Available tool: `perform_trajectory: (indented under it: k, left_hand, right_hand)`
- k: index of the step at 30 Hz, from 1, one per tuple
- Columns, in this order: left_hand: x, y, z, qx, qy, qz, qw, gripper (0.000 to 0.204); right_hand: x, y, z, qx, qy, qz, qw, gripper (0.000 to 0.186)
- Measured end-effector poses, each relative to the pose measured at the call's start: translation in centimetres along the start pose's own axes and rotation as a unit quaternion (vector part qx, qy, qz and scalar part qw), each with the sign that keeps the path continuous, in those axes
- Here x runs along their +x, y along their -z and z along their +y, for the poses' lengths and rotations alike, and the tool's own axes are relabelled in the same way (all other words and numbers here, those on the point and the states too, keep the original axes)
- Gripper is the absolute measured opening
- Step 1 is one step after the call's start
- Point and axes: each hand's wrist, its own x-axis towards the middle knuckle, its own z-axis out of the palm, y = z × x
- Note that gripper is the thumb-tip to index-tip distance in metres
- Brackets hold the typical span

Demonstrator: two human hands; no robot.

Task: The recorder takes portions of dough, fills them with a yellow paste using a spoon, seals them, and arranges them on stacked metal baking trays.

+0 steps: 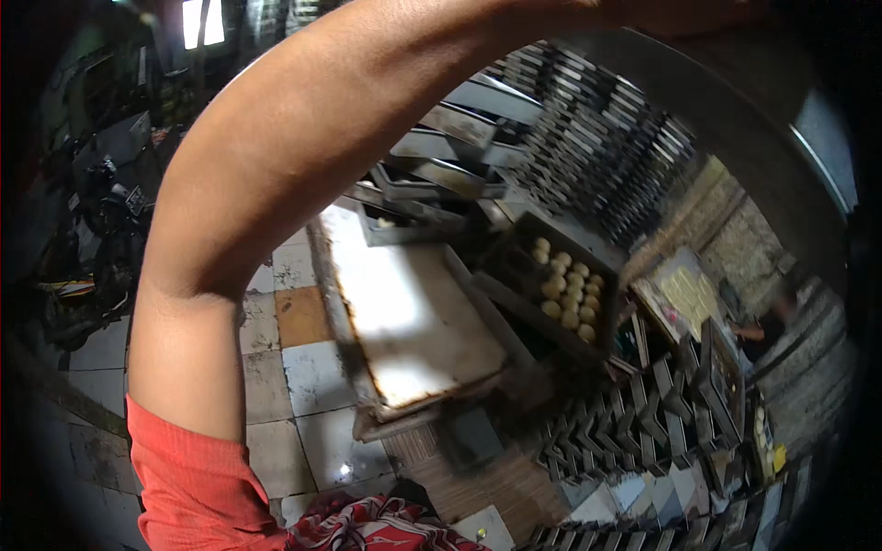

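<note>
At your far left stands a dark motorcycle (115, 216). Next, your left arm (276, 156), in a red cloth sleeve (197, 468), bends across the upper view. Smooth square floor tiles (317, 372) adjoin the worktop (423, 321), a pale, flat rectangle with rust-stained edges; its near portion is bare, leaving open room. On its right, a straight-walled dark tray (542, 321) contains pale, rounded dough balls (570, 294). Beyond it, thin rectangular trays (588, 119) form dense stacks. Your left hand (694, 13) lies shadowed at the upper edge, just beside a broad dark panel (726, 78) with a curved edge; its grip cannot be determined. Your right hand is outside the view, grip likewise undeterminable.
</note>
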Motion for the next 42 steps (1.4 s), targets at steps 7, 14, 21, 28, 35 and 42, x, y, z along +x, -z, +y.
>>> perform_trajectory:
  k: [7, 14, 21, 28, 35, 42]
  left_hand:
    - [-3.5, 10.0, -13.6, 0.138, -0.13, 0.0, 0.982, 0.06]
    - [-13.2, 11.1, -27.1, 0.103, -0.167, 0.021, 0.98, 0.047]
    - [-20.8, 10.3, -40.9, 0.135, -0.135, -0.049, 0.98, 0.05]
    - [-26.3, 2.2, -47.5, 0.143, -0.13, -0.034, 0.981, 0.052]
    - [-30.1, 2.7, -46.9, -0.058, 0.041, -0.4, 0.914, 0.039]
    - [-32.0, 13.7, -55.9, -0.059, 0.074, -0.463, 0.881, 0.03]
  right_hand:
    - [-4.0, -16.8, -4.3, 0.006, -0.01, -0.031, 0.999, 0.041]
    - [-9.7, -34.7, -8.2, 0.044, -0.062, 0.008, 0.997, 0.041]
    - [-14.7, -42.1, -11.6, 0.076, -0.11, 0.128, 0.983, 0.041]
    - [-25.6, -47.3, -10.4, 0.109, -0.191, 0.291, 0.931, 0.041]
    - [-34.4, -53.7, -11.2, 0.137, -0.255, 0.413, 0.863, 0.041]
    - [-38.9, -54.9, -11.7, 0.116, -0.292, 0.491, 0.813, 0.041]
